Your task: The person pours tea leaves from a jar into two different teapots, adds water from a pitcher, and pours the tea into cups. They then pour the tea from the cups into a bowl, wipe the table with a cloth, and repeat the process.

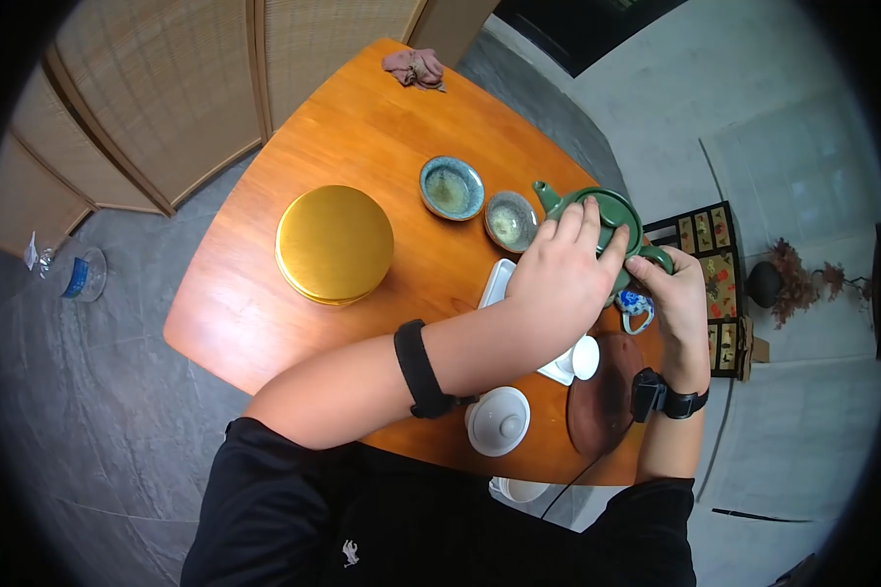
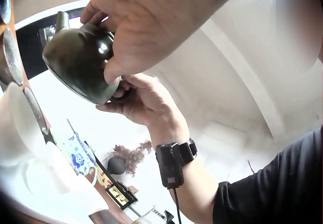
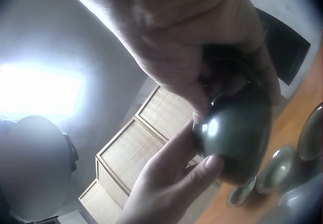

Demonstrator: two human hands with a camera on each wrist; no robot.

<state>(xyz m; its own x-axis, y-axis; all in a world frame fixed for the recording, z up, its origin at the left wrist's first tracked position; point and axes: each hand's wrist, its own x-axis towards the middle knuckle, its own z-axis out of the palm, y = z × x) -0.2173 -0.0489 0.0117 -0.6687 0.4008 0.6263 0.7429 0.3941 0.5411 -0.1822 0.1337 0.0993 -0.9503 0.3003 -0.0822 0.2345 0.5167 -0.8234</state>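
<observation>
Black shirt (image 1: 391, 519) nearest | left hand (image 1: 569, 272) clasps teapot body (image 2: 81, 65), right hand (image 1: 682, 293) pinches handle (image 1: 661, 258) | I judge it slick, fragile; grasp both parts

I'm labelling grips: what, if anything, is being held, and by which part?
The green teapot: the right hand grips its handle, while the left hand holds its body, fingers over the lid.

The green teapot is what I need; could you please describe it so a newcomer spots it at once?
In the head view, find the wooden table, then the two round bowls near its middle. Just right of the rightmost bowl, raised above the tabletop, is the teapot. Its plain green surface and spout set it apart from those spoutless bowls.
</observation>
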